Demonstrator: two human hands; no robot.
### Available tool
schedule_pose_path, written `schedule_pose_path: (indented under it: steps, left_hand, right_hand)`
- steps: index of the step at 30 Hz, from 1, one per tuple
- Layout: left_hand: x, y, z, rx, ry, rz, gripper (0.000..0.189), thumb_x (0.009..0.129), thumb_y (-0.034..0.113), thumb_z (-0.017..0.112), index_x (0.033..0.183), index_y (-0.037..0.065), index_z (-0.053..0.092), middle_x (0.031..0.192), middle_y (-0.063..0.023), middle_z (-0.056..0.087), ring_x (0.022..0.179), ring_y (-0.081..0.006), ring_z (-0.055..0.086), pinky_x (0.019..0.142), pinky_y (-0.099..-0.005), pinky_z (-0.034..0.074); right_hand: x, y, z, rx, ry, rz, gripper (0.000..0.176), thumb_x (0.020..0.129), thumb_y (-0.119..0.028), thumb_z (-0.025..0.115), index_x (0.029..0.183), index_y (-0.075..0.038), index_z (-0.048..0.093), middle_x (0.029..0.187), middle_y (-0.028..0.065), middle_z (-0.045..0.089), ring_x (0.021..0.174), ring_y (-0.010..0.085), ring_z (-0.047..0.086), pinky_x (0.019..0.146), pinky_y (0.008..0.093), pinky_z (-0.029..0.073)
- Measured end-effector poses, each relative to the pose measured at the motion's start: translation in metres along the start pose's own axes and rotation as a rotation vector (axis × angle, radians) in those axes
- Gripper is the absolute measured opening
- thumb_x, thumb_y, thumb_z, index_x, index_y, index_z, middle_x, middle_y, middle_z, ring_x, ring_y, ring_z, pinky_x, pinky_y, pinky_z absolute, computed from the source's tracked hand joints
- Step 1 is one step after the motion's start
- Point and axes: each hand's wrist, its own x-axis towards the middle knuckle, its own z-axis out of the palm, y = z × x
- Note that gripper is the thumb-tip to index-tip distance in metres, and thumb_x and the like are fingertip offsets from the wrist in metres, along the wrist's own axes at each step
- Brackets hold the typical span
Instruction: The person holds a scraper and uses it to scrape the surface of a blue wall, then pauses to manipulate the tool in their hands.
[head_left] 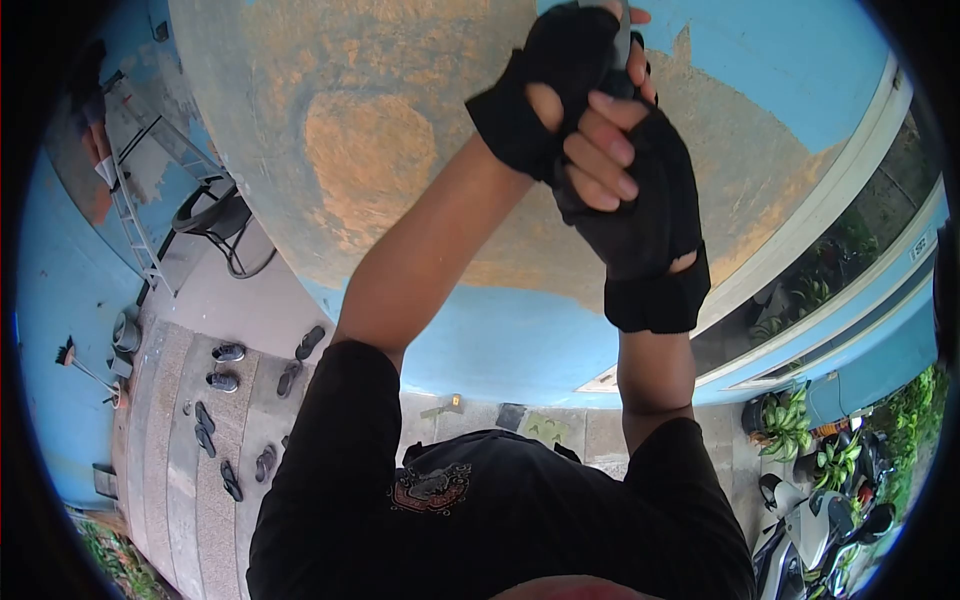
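Note:
Both my hands wear black fingerless gloves and are raised together against the upper part of the wall (370,170), where blue paint gives way to bare grey and orange patches. My left hand (570,90) is closed around a grey tool (622,50) at the top of the view; the tool's working end is cut off by the frame. Just below and to the right, my right hand (635,185) has its fingers curled in beside my left hand. What those fingers hold is hidden.
At the left, a person (95,140) stands on a ladder (130,220) near a dark round chair (215,215). Shoes and sandals (225,382) lie on the steps (165,430). A window (820,270), potted plants (785,420) and a motorbike (810,535) are at the right.

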Motion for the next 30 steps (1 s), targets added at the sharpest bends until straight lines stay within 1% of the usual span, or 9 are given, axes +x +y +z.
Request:
schedule_pose_path:
  steps: [5, 7, 9, 11, 13, 17, 19, 23, 30]
  left_hand:
    - [-0.015, -0.004, -0.007, 0.056, -0.028, -0.081, 0.038, 0.103, 0.036, 0.049, 0.118, 0.002, 0.053, 0.076, -0.0071, 0.061, 0.076, -0.0203, 0.063, 0.071, -0.0316, 0.053]
    - [-0.010, -0.003, -0.008, 0.038, -0.030, -0.053, 0.039, 0.103, 0.036, 0.050, 0.118, 0.000, 0.053, 0.076, -0.0073, 0.061, 0.076, -0.0206, 0.064, 0.071, -0.0320, 0.053]
    - [-0.007, -0.003, -0.006, -0.096, -0.050, 0.001, 0.040, 0.102, 0.036, 0.051, 0.119, -0.001, 0.053, 0.076, -0.0072, 0.061, 0.075, -0.0212, 0.064, 0.071, -0.0326, 0.053]
    - [-0.014, -0.003, -0.008, -0.055, -0.042, -0.033, 0.040, 0.101, 0.035, 0.052, 0.120, -0.001, 0.053, 0.077, -0.0076, 0.061, 0.075, -0.0219, 0.064, 0.072, -0.0330, 0.053]
    - [-0.015, -0.003, -0.009, -0.036, -0.041, -0.094, 0.041, 0.101, 0.035, 0.053, 0.121, -0.001, 0.052, 0.078, -0.0079, 0.061, 0.077, -0.0221, 0.064, 0.072, -0.0327, 0.053]
    - [-0.008, -0.004, -0.012, -0.073, -0.075, -0.042, 0.042, 0.101, 0.035, 0.054, 0.122, 0.000, 0.052, 0.078, -0.0073, 0.061, 0.077, -0.0218, 0.064, 0.072, -0.0329, 0.053]
    - [-0.006, 0.001, -0.012, -0.046, -0.100, -0.013, 0.042, 0.101, 0.035, 0.054, 0.123, 0.000, 0.052, 0.078, -0.0073, 0.061, 0.077, -0.0218, 0.064, 0.072, -0.0329, 0.053]
    - [-0.006, 0.001, -0.013, -0.076, -0.106, -0.069, 0.043, 0.100, 0.036, 0.055, 0.122, 0.000, 0.052, 0.078, -0.0069, 0.061, 0.077, -0.0218, 0.064, 0.074, -0.0321, 0.053]
    - [-0.004, 0.004, -0.010, -0.008, -0.097, -0.065, 0.044, 0.101, 0.038, 0.054, 0.124, 0.001, 0.050, 0.079, -0.0055, 0.059, 0.080, -0.0205, 0.063, 0.076, -0.0322, 0.052]
  right_hand:
    - [-0.010, 0.009, -0.001, -0.059, 0.018, -0.005, 0.020, 0.097, -0.008, 0.050, 0.078, -0.012, 0.046, 0.061, -0.0017, 0.045, 0.043, 0.0096, 0.037, 0.042, 0.0261, 0.033]
    - [-0.007, 0.010, 0.002, 0.003, 0.045, -0.015, 0.018, 0.101, -0.007, 0.044, 0.083, -0.013, 0.045, 0.060, -0.0014, 0.045, 0.042, 0.0083, 0.037, 0.038, 0.0238, 0.031]
    - [-0.009, 0.012, 0.005, 0.062, 0.030, -0.026, 0.018, 0.101, -0.007, 0.044, 0.084, -0.013, 0.045, 0.060, -0.0014, 0.045, 0.042, 0.0082, 0.037, 0.038, 0.0240, 0.031]
    - [-0.013, 0.017, 0.005, -0.034, 0.088, -0.023, 0.020, 0.097, -0.008, 0.050, 0.078, -0.012, 0.046, 0.062, -0.0013, 0.045, 0.043, 0.0099, 0.038, 0.042, 0.0263, 0.033]
    - [-0.010, 0.015, 0.001, -0.025, 0.004, -0.024, 0.020, 0.097, -0.007, 0.050, 0.078, -0.012, 0.046, 0.062, -0.0012, 0.046, 0.044, 0.0098, 0.038, 0.043, 0.0261, 0.033]
    - [-0.003, 0.011, 0.008, 0.021, 0.010, -0.049, 0.019, 0.096, -0.007, 0.051, 0.078, -0.012, 0.046, 0.061, -0.0008, 0.046, 0.043, 0.0104, 0.039, 0.043, 0.0259, 0.034]
    - [-0.010, 0.018, 0.009, -0.010, 0.062, -0.061, 0.014, 0.100, -0.005, 0.042, 0.094, -0.017, 0.048, 0.060, -0.0013, 0.043, 0.041, 0.0084, 0.035, 0.037, 0.0234, 0.030]
    - [-0.003, 0.018, 0.013, 0.094, 0.077, -0.064, 0.016, 0.100, -0.006, 0.043, 0.099, -0.021, 0.048, 0.060, -0.0014, 0.043, 0.040, 0.0084, 0.035, 0.037, 0.0233, 0.030]
    - [-0.002, 0.015, 0.012, 0.077, 0.040, -0.077, 0.014, 0.100, -0.005, 0.043, 0.091, -0.015, 0.047, 0.061, -0.0013, 0.043, 0.042, 0.0087, 0.036, 0.038, 0.0235, 0.030]
